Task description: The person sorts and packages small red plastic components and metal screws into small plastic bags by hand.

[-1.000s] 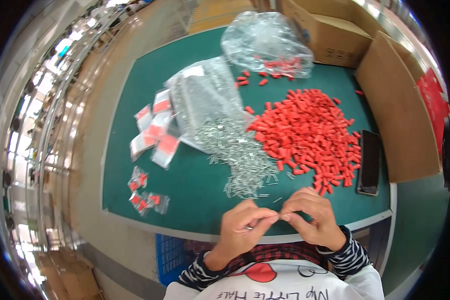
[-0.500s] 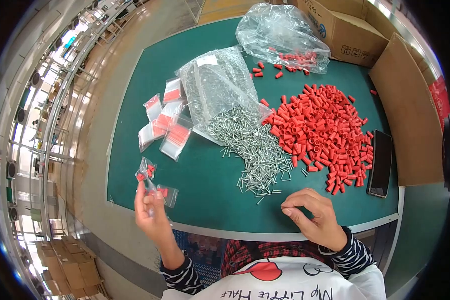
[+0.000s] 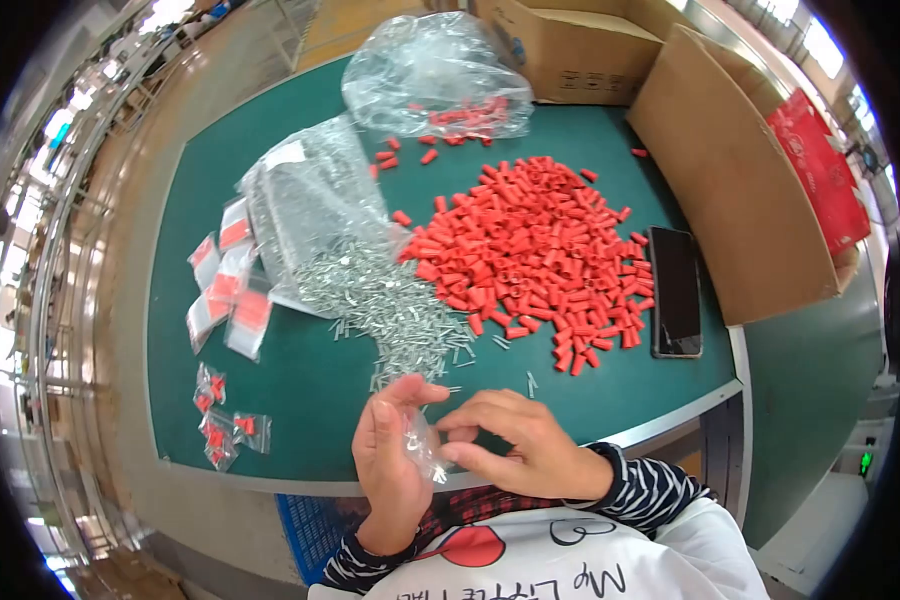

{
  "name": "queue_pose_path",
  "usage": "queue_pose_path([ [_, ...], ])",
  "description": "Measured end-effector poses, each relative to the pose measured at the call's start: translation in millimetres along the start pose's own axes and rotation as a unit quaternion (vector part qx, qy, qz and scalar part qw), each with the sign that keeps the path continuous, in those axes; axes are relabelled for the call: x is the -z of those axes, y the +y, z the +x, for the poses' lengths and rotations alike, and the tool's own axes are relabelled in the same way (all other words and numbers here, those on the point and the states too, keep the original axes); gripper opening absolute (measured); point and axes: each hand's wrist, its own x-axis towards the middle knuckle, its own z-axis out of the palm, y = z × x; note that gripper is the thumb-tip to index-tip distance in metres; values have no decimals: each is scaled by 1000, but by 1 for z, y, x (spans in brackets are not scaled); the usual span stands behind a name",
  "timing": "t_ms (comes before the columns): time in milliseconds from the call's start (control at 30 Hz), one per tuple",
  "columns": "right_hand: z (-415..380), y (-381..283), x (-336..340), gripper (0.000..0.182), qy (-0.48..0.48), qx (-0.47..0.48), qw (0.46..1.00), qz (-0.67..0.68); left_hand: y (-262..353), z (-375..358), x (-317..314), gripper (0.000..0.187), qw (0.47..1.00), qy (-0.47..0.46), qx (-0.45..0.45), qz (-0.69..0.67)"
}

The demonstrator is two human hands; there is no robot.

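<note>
My left hand is at the table's front edge, its fingers closed round a small clear bag with a few silvery screws at its bottom. Beside it, my right hand reaches toward the bag with bent fingers; whether its fingertips grip the bag is hard to make out. Just beyond lies a pile of screws, spilling from a large clear bag. Right of that is a big heap of red plastic plugs. Several small filled bags lie at the front left.
Several bags with red-and-white contents lie at the left. A clear bag with red plugs is at the back. Cardboard boxes line the back right, and a black phone lies near the right edge.
My left hand has moved from the small filled bags to the front middle and now holds a small clear bag. The view has turned to the right. My hands are now close together.
</note>
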Motion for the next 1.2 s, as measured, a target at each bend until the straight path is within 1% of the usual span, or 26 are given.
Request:
queue_pose_path([
  [100, -4, 0, 1, 20, 19, -9, 1000, 14, -8, -5, -14, 44, 997, -33, -17, 69],
  [233, -7, 0, 9, 13, -2, -87, 993, 79, -13, -7, -17, 46, 988, -86, -54, 114],
  [300, -10, 6, 10, 11, -4, -115, 986, 122, -18, -7, -13, 41, 985, -96, -77, 121],
  [333, -11, 8, 12, 11, 14, -103, 987, 120, -19, -6, -13, 38, 983, -100, -89, 124],
  [400, -13, 12, 15, 11, 47, -79, 989, 117, -15, -6, -19, 32, 983, -77, -72, 148],
  [433, -13, 12, 17, 11, 55, -90, 986, 133, -12, -6, -22, 31, 983, -66, -65, 160],
  [533, -14, 12, 23, 14, 74, -124, 977, 157, -7, -4, -25, 25, 990, -32, 39, 135],
  [633, -16, 15, 25, 14, 87, -114, 978, 154, -12, -5, -12, 17, 988, -62, 52, 130],
  [733, -16, 13, 24, 16, 95, -106, 975, 170, -13, -4, -15, 8, 987, -69, 9, 148],
  [833, -17, 16, 23, 19, 90, -89, 978, 168, -17, -4, -9, 11, 986, -75, -6, 148],
  [933, -18, 16, 22, 20, 64, -124, 978, 158, -25, -3, -20, 16, 995, -32, -64, 68],
  [1033, -17, 15, 21, 20, 60, -112, 982, 143, -13, -5, -36, 15, 998, 56, 4, 18],
  [1133, -16, 13, 24, 18, 86, -126, 979, 138, -5, 2, -33, 11, 993, 111, 1, -28],
  [1167, -15, 15, 26, 17, 86, -113, 982, 124, -3, 5, -28, 7, 996, 82, 10, -35],
  [1200, -15, 17, 29, 16, 86, -100, 985, 110, -2, 8, -20, 8, 998, 53, 18, -42],
])
